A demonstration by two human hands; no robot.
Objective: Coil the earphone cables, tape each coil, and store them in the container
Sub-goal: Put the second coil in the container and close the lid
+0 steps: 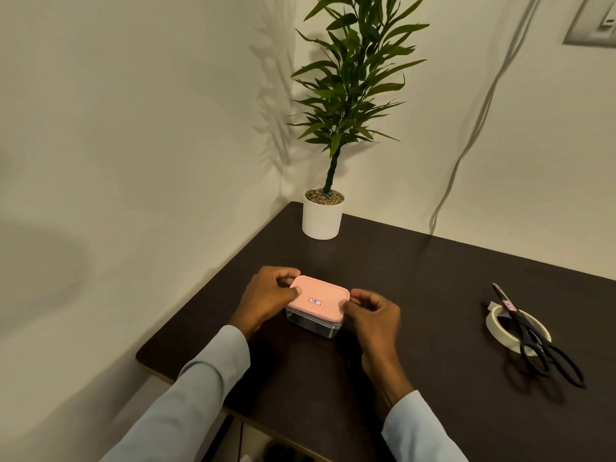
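Left hand [270, 293] and right hand [373, 311] gripping opposite ends of pink lid [318, 296] on container [313, 325], centre frame, dark table [416, 278].

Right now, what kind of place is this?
Likely a home or small office desk corner: a dark wooden table set against plain walls, a potted plant in the corner, a wall switch plate, plus masking tape and scissors beside the pink-lidded container.
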